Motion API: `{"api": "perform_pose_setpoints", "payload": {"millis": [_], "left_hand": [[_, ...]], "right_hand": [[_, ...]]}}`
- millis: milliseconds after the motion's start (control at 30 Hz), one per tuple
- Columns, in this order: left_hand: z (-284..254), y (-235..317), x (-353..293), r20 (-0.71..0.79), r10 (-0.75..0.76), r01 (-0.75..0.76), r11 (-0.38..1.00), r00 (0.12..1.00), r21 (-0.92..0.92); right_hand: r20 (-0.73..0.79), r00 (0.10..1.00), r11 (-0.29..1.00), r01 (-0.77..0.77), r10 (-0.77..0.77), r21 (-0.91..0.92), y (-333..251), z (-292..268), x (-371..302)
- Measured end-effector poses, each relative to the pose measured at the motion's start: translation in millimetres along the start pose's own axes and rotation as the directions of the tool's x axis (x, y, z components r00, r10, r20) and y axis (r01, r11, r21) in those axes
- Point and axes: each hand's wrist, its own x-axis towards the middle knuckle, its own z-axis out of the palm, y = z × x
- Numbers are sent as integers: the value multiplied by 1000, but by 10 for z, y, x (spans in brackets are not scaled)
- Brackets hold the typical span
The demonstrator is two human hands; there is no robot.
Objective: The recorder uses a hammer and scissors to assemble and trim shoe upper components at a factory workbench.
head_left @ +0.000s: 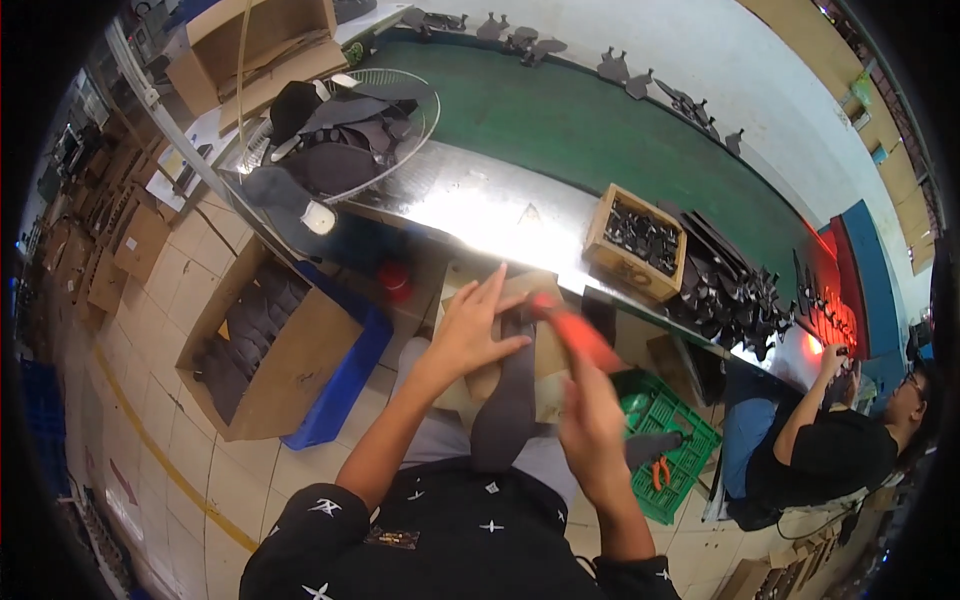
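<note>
A dark grey insole-shaped piece lies lengthwise in front of me, its broad end over my lap and its narrow end on a pale block. My left hand rests at that narrow end with fingers spread, thumb and a finger on either side of it. In my right hand is a red-handled hammer, smeared by motion. Its head end is over the narrow end of the piece, close to my left fingertips. Whether the hammer touches the piece, I cannot tell.
Ahead runs a green conveyor belt with a metal edge. On it stand a wooden box of small dark parts and a wire basket of insoles. A carton sits left, a green crate with orange-handled pliers right. A co-worker sits beyond.
</note>
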Motion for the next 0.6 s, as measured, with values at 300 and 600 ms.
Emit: {"api": "perform_pose_setpoints", "payload": {"millis": [300,600], "left_hand": [[-77,-39,39,183,-17,-31,966,983,255],[-163,129,-168,59,190,-184,979,980,-86]], "right_hand": [[37,991,981,-134,130,144,-113,-259,-24],[-125,985,985,-99,116,139,273,-91,6]]}}
